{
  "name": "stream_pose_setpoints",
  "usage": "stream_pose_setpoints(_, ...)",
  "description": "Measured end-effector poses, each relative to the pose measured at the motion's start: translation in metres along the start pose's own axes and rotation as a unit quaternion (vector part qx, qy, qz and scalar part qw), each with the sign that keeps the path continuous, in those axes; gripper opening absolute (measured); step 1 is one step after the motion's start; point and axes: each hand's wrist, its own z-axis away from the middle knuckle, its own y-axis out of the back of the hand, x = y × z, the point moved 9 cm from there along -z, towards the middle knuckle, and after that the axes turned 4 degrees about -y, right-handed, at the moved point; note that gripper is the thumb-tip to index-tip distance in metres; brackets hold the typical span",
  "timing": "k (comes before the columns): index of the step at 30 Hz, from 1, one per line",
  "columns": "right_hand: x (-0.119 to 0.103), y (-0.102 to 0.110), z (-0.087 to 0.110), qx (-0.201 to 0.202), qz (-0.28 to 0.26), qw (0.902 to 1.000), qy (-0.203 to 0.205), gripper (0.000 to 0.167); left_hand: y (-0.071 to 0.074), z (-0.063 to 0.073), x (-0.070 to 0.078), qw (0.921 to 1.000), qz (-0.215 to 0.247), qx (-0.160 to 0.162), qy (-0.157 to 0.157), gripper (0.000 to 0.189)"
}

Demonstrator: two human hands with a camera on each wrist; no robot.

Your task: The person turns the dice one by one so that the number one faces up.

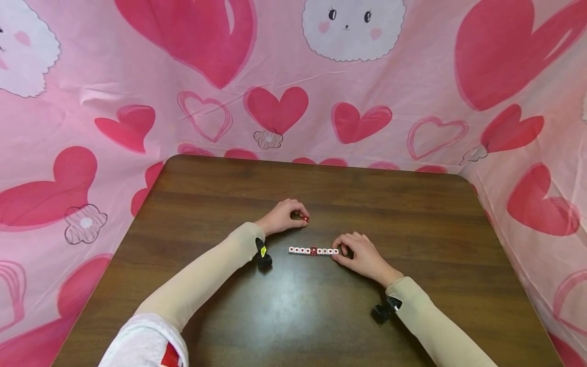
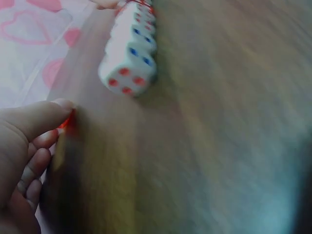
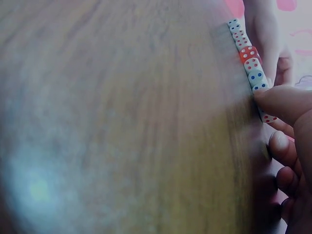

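Note:
A straight row of small white dice (image 1: 301, 251) lies on the table, with one larger red die (image 1: 314, 251) in its middle. Beyond the row, my left hand (image 1: 281, 217) pinches a small red die (image 1: 305, 219) between thumb and fingertips. In the left wrist view only a sliver of that red die (image 2: 69, 121) shows past the thumb. My right hand (image 1: 362, 258) is at the row's right end, its thumb and forefinger pinching the white end die (image 3: 268, 118). The right thumb partly hides the neighbouring die in the right wrist view.
The brown wooden table (image 1: 390, 204) has rounded far corners. Behind it and at both sides hangs a pink curtain (image 1: 316, 81) with hearts. A small black wrist camera (image 1: 264, 261) sits by the left wrist, and another camera (image 1: 380, 313) by the right.

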Motion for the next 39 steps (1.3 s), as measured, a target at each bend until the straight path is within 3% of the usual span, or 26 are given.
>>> stream_pose_setpoints(15, 0.003, 0.001, 0.004, 0.003, -0.030, 0.9991, 0.030, 0.023, 0.011, 0.046, -0.001, 0.9990, -0.043, 0.014, -0.005, 0.011)
stream_pose_setpoints(23, 0.003, 0.000, 0.004, 0.003, -0.027, 0.9993, 0.025, 0.022, 0.011, 0.067, 0.008, 0.9976, -0.052, 0.032, -0.033, 0.011)
stream_pose_setpoints(30, 0.004, -0.002, 0.003, 0.008, -0.026, 0.9994, 0.024, 0.022, 0.006, 0.088, 0.015, 0.9986, -0.045, 0.011, -0.025, 0.009)
stream_pose_setpoints(39, 0.005, -0.002, 0.002, 0.003, -0.012, 0.9999, 0.007, 0.021, 0.001, 0.099, 0.024, 0.9979, -0.057, 0.025, -0.019, 0.011)
